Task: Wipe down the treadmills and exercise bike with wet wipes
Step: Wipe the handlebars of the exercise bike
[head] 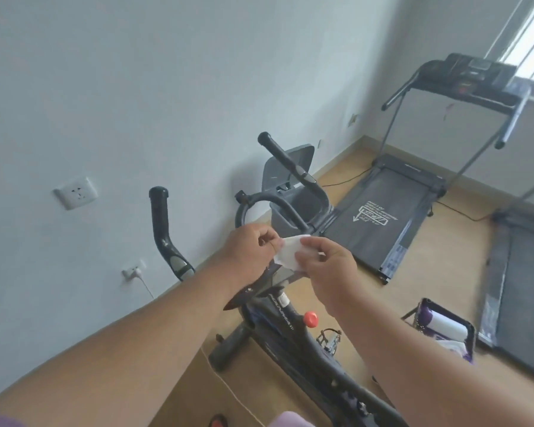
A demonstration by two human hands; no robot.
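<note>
Wet wipe (289, 252) pinched between left hand (253, 251) and right hand (327, 272), hiding the exercise bike (293, 331) console

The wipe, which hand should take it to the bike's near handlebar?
Probably the left hand: both hands pinch the wipe, and that handlebar stands on its side, away from the right hand.

white wet wipe (289, 252) | crumpled, pinched above black exercise bike (293, 331) | treadmill (383, 217) beyond

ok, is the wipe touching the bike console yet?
Cannot tell. In the head view both hands, left hand and right hand, pinch the wipe over the bike console; overlap hides any gap.
</note>
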